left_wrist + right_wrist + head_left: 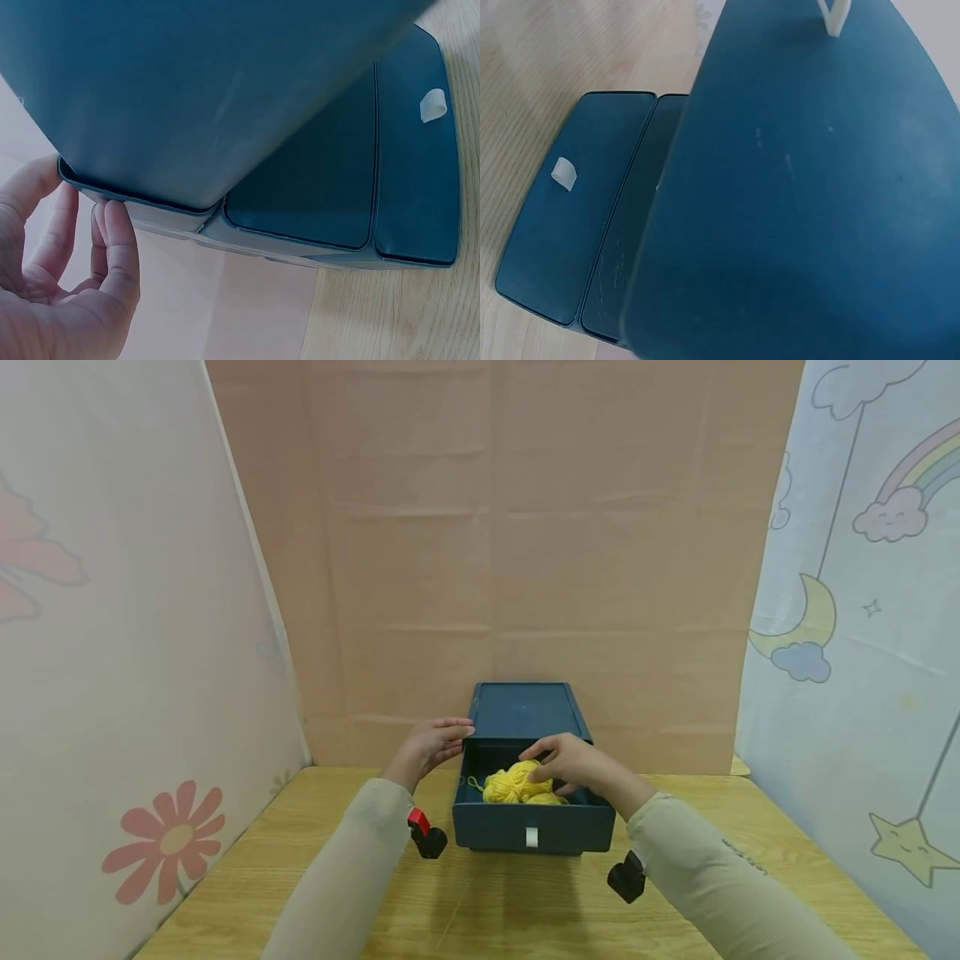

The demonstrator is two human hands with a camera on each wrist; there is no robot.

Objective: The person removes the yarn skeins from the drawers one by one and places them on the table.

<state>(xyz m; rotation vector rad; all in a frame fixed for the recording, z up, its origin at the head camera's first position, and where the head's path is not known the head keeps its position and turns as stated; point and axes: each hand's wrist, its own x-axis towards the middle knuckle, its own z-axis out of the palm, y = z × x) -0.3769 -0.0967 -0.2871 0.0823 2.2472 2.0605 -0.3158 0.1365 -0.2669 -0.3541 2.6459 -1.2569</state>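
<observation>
In the head view, a ball of yellow yarn (pixel 506 787) lies in the pulled-out top drawer (pixel 487 827) of a dark blue drawer unit (pixel 525 706), and more yellow yarn shows beside it. My right hand (pixel 573 764) reaches into the drawer from the right, its bent thumb and forefinger on the yarn ball. The right wrist view does not show this hand; the drawer front (pixel 802 187) fills much of it. With fairly straight fingers, my left hand (pixel 435 745) touches the unit's left side near the top edge. The left wrist view shows those fingertips (pixel 116 217) against the unit's rim.
Below the pulled-out drawer, lower drawers (pixel 300 172) are closed, one with a white tab (pixel 433 105). The unit stands on a wood-grain table (pixel 300 860) against a tan backdrop (pixel 397 568). Patterned curtains hang left and right. A loose yarn loop (pixel 472 783) lies near the drawer's left wall.
</observation>
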